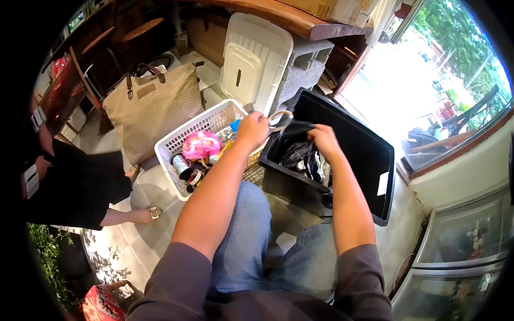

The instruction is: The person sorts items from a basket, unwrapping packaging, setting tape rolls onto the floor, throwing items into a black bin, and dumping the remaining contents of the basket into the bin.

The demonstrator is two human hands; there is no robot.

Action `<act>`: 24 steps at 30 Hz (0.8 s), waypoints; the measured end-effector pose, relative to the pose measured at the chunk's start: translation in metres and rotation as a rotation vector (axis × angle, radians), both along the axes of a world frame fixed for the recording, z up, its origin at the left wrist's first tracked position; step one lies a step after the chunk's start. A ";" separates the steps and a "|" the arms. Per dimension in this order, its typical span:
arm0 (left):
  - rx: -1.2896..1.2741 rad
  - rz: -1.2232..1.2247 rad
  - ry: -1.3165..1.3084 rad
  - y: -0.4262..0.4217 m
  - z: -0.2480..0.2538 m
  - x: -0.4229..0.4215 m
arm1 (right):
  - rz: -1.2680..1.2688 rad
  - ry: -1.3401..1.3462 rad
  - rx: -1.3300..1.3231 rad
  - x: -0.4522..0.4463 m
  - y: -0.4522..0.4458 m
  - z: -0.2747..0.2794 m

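My left hand [253, 129] is closed at the near corner of the black bin, gripping one end of a dark, thin item [295, 127] with a beige loop [279, 116]. Over the bin, my right hand [325, 140] pinches the other end, so the item stretches between both hands. Its exact kind is unclear. Below lie black and white bundled things [302, 159] inside the black plastic bin [350, 199]. Left of it stands a white perforated basket [167, 143] with a pink plastic bundle [202, 145], a silvery can-like thing [181, 167] and other small items.
A woven tan bag [155, 109] stands behind the basket. A white plastic lid [256, 59] leans against concrete blocks [310, 64] under a wooden counter [289, 16]. Another person in dark clothes [80, 182] stands at left. Glass-fronted doors [463, 230] are at right.
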State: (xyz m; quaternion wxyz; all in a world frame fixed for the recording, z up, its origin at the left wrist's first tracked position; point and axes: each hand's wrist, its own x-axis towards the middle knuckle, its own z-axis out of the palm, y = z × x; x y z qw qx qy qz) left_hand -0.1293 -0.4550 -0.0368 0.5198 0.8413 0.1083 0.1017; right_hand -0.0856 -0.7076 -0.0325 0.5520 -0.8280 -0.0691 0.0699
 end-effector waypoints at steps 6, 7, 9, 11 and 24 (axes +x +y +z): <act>0.136 -0.082 0.073 0.027 -0.035 0.009 | -0.300 0.008 0.387 -0.004 -0.096 0.038; 0.088 -0.138 0.091 0.025 -0.045 0.012 | -0.327 -0.017 0.412 -0.005 -0.113 0.035; -0.007 -0.255 0.127 0.017 -0.051 0.014 | -0.382 -0.080 0.350 -0.008 -0.139 0.028; 0.083 -0.290 0.111 0.010 -0.045 0.012 | -0.396 -0.090 0.223 -0.014 -0.158 0.021; -0.078 0.097 -0.024 0.037 -0.050 0.029 | -0.604 0.150 0.304 -0.052 -0.185 0.027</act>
